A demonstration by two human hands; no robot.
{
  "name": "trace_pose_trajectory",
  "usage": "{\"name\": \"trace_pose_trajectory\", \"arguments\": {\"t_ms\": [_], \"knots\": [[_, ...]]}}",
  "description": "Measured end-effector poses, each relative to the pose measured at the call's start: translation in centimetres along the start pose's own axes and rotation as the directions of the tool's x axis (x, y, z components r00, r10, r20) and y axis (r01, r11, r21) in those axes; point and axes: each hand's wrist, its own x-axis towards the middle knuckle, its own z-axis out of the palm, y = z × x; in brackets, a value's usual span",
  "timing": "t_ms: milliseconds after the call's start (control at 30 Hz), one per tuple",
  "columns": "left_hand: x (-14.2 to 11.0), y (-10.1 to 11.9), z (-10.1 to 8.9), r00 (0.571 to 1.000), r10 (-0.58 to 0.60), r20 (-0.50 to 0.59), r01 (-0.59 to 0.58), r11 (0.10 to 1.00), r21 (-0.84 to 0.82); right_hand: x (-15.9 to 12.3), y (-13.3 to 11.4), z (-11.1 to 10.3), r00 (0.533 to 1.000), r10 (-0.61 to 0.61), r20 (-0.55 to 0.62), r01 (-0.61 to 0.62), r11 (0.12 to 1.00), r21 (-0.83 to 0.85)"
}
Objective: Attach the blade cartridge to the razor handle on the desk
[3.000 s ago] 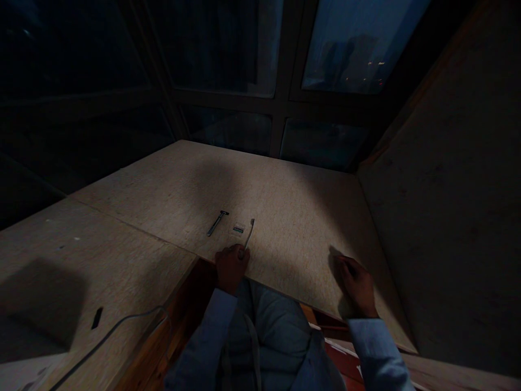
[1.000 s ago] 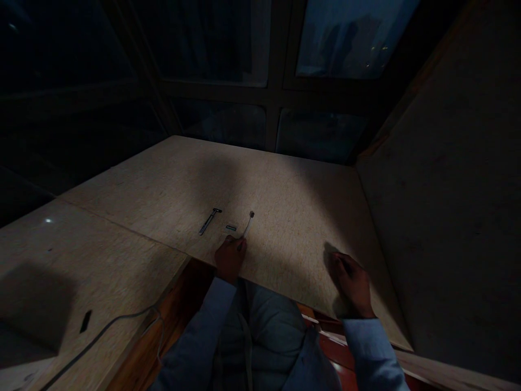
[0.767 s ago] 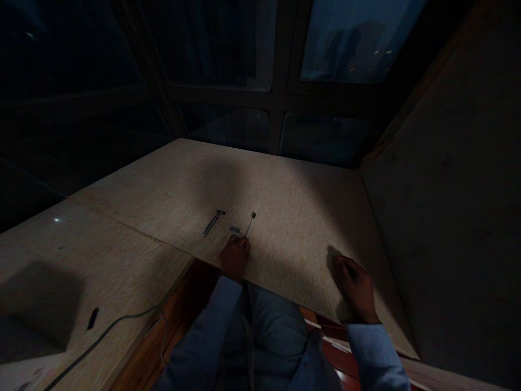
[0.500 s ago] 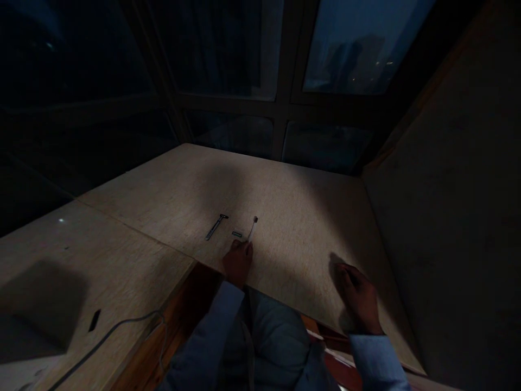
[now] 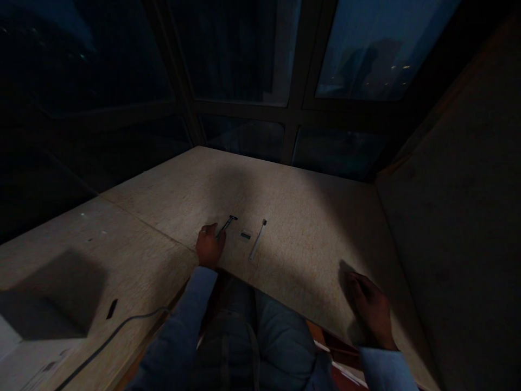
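Observation:
In the head view, a dark razor (image 5: 227, 225) lies slantwise on the pale board, its head pointing away from me. My left hand (image 5: 210, 247) is at the lower end of its handle, the fingers closed around it and hiding that end. Right of the razor lies a small dark rectangular piece (image 5: 245, 235), perhaps a razor cartridge. Beside that, a toothbrush (image 5: 258, 239) with a pale handle and dark head lies untouched. My right hand (image 5: 371, 304) rests at the board's right side with its fingers curled; nothing shows in it.
The pale board table (image 5: 301, 217) has a seam on the left and its front edge at my lap. A grey cable (image 5: 122, 327), a small dark strip (image 5: 112, 309) and a box (image 5: 40, 315) are at lower left. Dark windows stand behind; a wall (image 5: 451, 217) is at right.
My left hand has let go of the toothbrush, which now lies on the board, and has moved left to the razor handle. The right hand stays put. The view has shifted slightly.

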Motion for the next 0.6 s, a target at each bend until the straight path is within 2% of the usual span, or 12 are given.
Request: {"name": "trace_pose_trajectory", "arguments": {"t_ms": [100,200,300,367,433,500,600], "knots": [[1.9,-0.8,0.0,0.989,0.011,0.146,-0.025,0.995,0.093,0.0,0.1,0.0,1.0,0.005,-0.004,-0.005,1.0,-0.002],[2.7,-0.7,0.0,0.962,0.018,0.272,-0.051,0.992,0.113,-0.1,0.2,0.1,1.0,0.003,-0.009,-0.003,1.0,-0.012],[2.4,-0.3,-0.3,0.945,0.019,0.326,-0.061,0.991,0.118,-0.1,0.4,0.0,1.0,-0.008,-0.005,0.008,1.0,-0.022],[1.9,-0.1,-0.7,0.946,0.022,0.323,-0.052,0.995,0.085,-0.1,0.4,0.0,1.0,-0.023,0.001,0.023,1.0,-0.021],[0.8,0.2,-1.1,0.956,0.045,0.288,-0.042,0.999,-0.015,0.0,0.4,-0.1,1.0,-0.029,-0.002,0.029,0.999,-0.026],[-0.7,0.7,-1.4,0.968,0.061,0.244,-0.015,0.983,-0.184,0.0,0.3,-0.1,1.0,-0.027,-0.009,0.026,0.999,-0.033],[-3.8,2.5,-1.4,0.965,0.069,0.253,0.073,0.855,-0.514,0.1,0.3,0.0,1.0,-0.028,-0.013,0.027,0.999,-0.028]]}}
